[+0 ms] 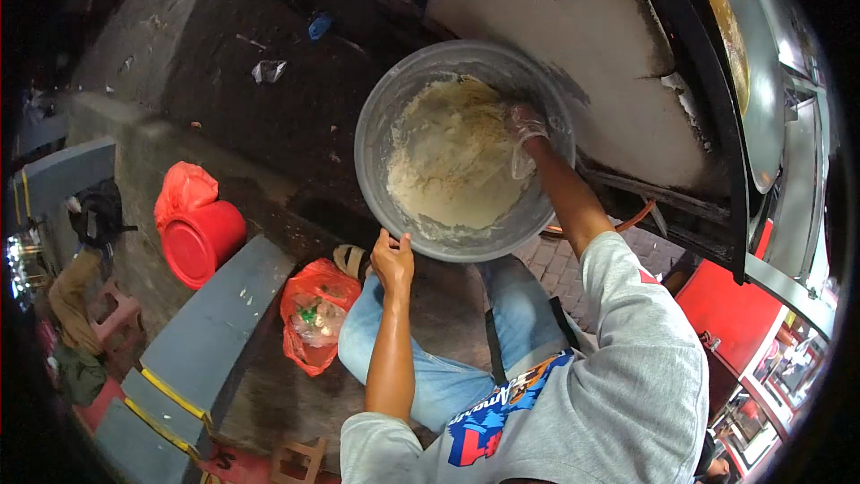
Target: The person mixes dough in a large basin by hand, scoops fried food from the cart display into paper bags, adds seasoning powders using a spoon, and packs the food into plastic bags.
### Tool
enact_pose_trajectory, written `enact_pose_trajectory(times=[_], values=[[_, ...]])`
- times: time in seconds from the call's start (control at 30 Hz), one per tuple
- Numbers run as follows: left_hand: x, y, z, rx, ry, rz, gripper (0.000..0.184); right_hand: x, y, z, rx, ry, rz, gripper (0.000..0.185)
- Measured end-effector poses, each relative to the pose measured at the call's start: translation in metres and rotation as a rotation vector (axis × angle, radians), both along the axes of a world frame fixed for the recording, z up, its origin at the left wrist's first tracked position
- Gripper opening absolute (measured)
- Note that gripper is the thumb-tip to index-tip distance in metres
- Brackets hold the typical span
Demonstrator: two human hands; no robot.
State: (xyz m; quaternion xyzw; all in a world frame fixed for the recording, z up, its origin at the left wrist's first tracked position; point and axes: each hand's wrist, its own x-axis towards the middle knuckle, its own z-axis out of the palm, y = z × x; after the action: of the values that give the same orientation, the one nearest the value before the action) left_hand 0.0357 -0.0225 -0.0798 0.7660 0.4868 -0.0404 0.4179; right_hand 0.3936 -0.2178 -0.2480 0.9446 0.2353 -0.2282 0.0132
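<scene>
A large grey basin (376, 188) sits at my legs, holding pale flour or dough mix (448, 161) that looks powdery in places and wetter towards the top. My left hand (392, 258) grips the near-left rim of the basin, fingers closed around its edge. Inside the basin, on its right side, is my right hand (525, 125) in a clear plastic glove (523, 159). It touches the mix at the right edge; its fingers are dark and blurred, so I cannot see whether they are closed.
To the left lie an orange-red plastic bag (318, 314) with contents, a red bucket (204, 237) and a grey bench (215, 314). A dark metal frame (730, 125) and a stall stand at right. Another person (81, 278) sits at far left.
</scene>
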Motion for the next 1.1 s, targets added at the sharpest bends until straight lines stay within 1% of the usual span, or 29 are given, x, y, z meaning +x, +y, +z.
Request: enact_pose_trajectory(times=[0.03, 0.07, 0.1, 0.17, 0.23, 0.27, 0.3, 0.33, 0.37, 0.43, 0.53, 0.63, 0.67, 0.7, 0.73, 0.77, 0.8, 0.9, 0.97, 1.0, 1.07, 1.1], values=[[0.001, 0.0, 0.0, 0.01, 0.012, -0.009, 0.027, -0.001, 0.002, -0.001, 0.014, -0.005, -0.001, 0.047], [0.0, 0.0, -0.001, 0.03, -0.01, -0.01, 0.024, -0.005, 0.0, 0.0, 0.302, 0.191, -0.307, 0.036], [-0.001, 0.0, -0.004, 0.049, -0.031, -0.01, 0.021, -0.015, 0.009, 0.036, 0.586, 0.389, -0.615, 0.027], [-0.003, -0.002, -0.008, 0.061, -0.054, -0.004, 0.019, -0.025, 0.03, 0.078, 0.53, 0.604, -0.598, 0.024], [-0.003, -0.002, -0.01, 0.052, -0.062, 0.01, 0.018, -0.033, 0.043, 0.087, -0.13, 0.574, 0.067, 0.027], [-0.003, -0.001, -0.01, 0.063, -0.035, -0.005, 0.017, -0.046, 0.046, 0.064, -0.124, 0.496, 0.172, 0.028], [-0.001, -0.001, -0.009, 0.034, -0.034, 0.013, 0.02, -0.065, 0.044, 0.018, -0.115, 0.419, 0.276, 0.029], [0.0, -0.001, -0.008, 0.007, -0.03, 0.031, 0.023, -0.081, 0.046, -0.012, -0.104, 0.343, 0.38, 0.03], [0.0, -0.001, -0.006, -0.02, -0.025, 0.049, 0.026, -0.094, 0.051, -0.019, -0.088, 0.288, 0.28, 0.03], [0.003, -0.001, 0.0, -0.018, -0.021, 0.048, 0.025, -0.127, 0.061, -0.02, -0.06, 0.176, 0.077, 0.029], [0.001, -0.001, 0.0, -0.013, -0.02, 0.041, 0.024, -0.177, 0.076, 0.0, -0.204, 0.355, 0.289, 0.03], [0.003, -0.004, 0.001, -0.012, -0.009, 0.04, 0.025, -0.206, 0.062, 0.021, -0.169, 0.465, 0.665, 0.031], [0.002, -0.004, 0.002, -0.008, 0.001, 0.035, 0.026, -0.207, 0.056, 0.025, -0.16, 0.521, 0.737, 0.03], [0.001, -0.002, 0.003, -0.002, 0.011, 0.031, 0.026, -0.205, 0.044, 0.015, -0.129, 0.594, 0.718, 0.029], [0.001, 0.0, 0.001, 0.03, -0.001, 0.026, 0.024, -0.203, 0.03, -0.004, -0.083, 0.673, 0.636, 0.029], [0.0, -0.001, -0.002, 0.061, -0.014, 0.02, 0.022, -0.201, 0.009, -0.047, 0.002, 0.758, 0.493, 0.028], [-0.001, -0.002, -0.006, 0.088, -0.027, 0.013, 0.02, -0.203, -0.019, -0.103, 0.101, 0.83, 0.321, 0.027], [-0.002, -0.003, -0.015, 0.074, -0.046, 0.042, 0.021, -0.173, -0.016, -0.058, 0.507, 1.013, -0.561, 0.023], [-0.002, -0.004, -0.017, 0.066, -0.066, 0.055, 0.022, -0.155, -0.004, -0.022, 0.458, 0.921, -0.515, 0.02], [-0.003, -0.004, -0.017, 0.06, -0.074, 0.061, 0.022, -0.146, 0.003, 0.0, 0.274, 0.78, -0.178, 0.019], [-0.005, -0.003, -0.013, 0.078, -0.064, 0.032, 0.022, -0.141, 0.003, 0.01, 0.066, 0.61, 0.207, 0.02], [-0.004, -0.002, -0.012, 0.087, -0.061, 0.018, 0.022, -0.134, -0.008, -0.001, 0.043, 0.595, 0.262, 0.023]])
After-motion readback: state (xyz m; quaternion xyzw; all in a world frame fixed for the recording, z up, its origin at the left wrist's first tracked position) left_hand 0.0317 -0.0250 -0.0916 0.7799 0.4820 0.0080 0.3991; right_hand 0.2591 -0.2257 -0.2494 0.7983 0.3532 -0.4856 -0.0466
